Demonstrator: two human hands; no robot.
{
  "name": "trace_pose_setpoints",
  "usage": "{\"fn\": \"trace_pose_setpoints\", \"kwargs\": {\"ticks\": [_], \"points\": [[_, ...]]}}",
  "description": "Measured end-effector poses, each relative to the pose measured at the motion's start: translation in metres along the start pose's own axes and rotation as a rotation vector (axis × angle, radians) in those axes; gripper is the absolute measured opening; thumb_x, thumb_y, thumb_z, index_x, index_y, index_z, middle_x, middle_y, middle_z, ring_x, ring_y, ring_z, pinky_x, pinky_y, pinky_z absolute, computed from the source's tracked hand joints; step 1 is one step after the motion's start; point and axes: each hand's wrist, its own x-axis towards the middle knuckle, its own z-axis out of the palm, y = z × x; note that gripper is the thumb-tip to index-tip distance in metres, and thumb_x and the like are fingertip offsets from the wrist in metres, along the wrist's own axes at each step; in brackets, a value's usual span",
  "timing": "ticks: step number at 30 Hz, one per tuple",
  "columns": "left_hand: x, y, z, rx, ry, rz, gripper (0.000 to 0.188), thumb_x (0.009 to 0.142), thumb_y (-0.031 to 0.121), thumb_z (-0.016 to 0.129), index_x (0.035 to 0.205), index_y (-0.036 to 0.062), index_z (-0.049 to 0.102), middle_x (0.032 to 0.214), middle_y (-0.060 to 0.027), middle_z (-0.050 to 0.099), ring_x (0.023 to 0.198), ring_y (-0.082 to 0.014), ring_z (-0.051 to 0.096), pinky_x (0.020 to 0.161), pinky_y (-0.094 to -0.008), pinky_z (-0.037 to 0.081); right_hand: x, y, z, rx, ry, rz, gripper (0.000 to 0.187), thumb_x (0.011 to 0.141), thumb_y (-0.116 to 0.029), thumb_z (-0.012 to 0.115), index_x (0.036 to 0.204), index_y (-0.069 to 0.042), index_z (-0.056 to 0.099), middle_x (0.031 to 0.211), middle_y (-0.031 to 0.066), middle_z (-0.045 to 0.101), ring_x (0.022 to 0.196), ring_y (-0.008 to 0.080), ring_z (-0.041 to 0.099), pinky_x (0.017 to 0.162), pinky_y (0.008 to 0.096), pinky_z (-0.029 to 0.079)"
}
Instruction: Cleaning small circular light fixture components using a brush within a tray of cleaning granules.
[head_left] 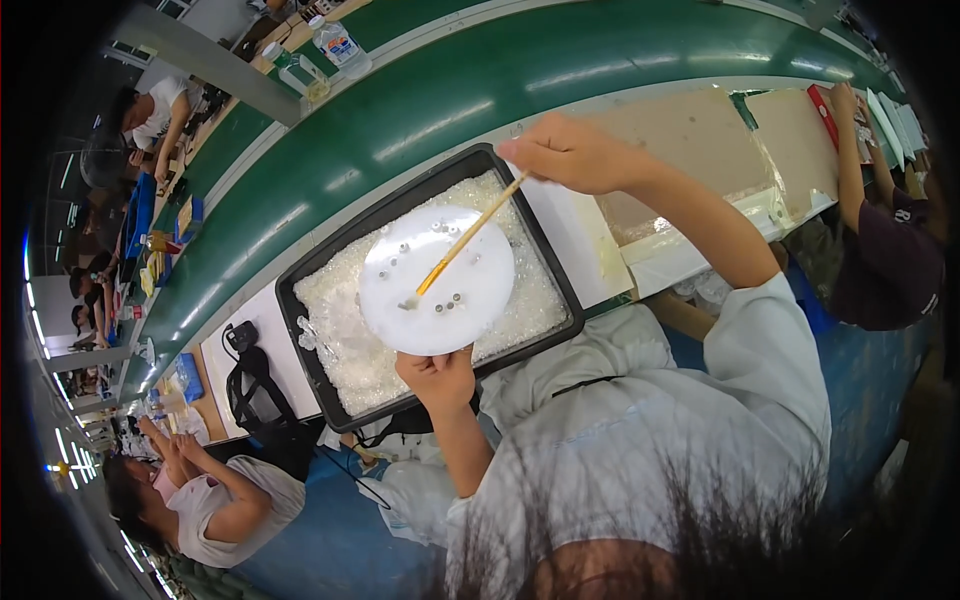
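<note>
My left hand (440, 378) pinches the near edge of a round white disc (390, 315), fingers closed on its rim. Several small grey metal pieces (447, 304) lie scattered in groups on the disc. In my right hand (565, 152) is a thin wooden-handled paintbrush (480, 222), gripped near its upper end. Its tip points down at the lower left part of the disc, close to a small greyish piece there. Beneath the disc, a black rectangular tray (545, 250) holds a thick layer of clear, glassy beads (335, 340).
A green conveyor belt (450, 95) runs beyond the tray. Cardboard sheets (690, 160) lie to the right. A black cable with a plug (250, 370) sits left of the tray. Two plastic bottles (342, 48) stand far left. Co-workers sit on both sides, one (220, 500) at lower left.
</note>
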Motion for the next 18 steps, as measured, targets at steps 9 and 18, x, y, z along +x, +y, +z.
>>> {"fn": "trace_pose_setpoints", "kwargs": {"ticks": [9, 18], "points": [[0.002, 0.0, 0.004, -0.027, 0.056, 0.045, 0.044, 0.077, -0.006, 0.082, 0.057, 0.0061, 0.045, 0.06, 0.0041, 0.054, 0.065, -0.0034, 0.048, 0.073, -0.022, 0.047, 0.004, 0.025, 0.006, 0.305, 0.045, 0.047, 0.053, 0.106, -0.041, 0.047, 0.061, -0.015, 0.04, 0.054, -0.0049, 0.033, 0.046, 0.007, 0.029, 0.043, 0.0264, 0.021], [-0.001, 0.0, 0.0, -0.011, 0.052, 0.005, 0.05, 0.078, -0.005, 0.082, 0.055, 0.0085, 0.039, 0.061, 0.002, 0.056, 0.066, -0.0035, 0.048, 0.071, -0.0213, 0.046, 0.008, -0.01, 0.018, -0.03, -0.073, 0.438, 0.045, 0.106, -0.029, 0.047, 0.064, -0.016, 0.037, 0.059, -0.0057, 0.029, 0.046, 0.0063, 0.03, 0.044, 0.0231, 0.023]]}}
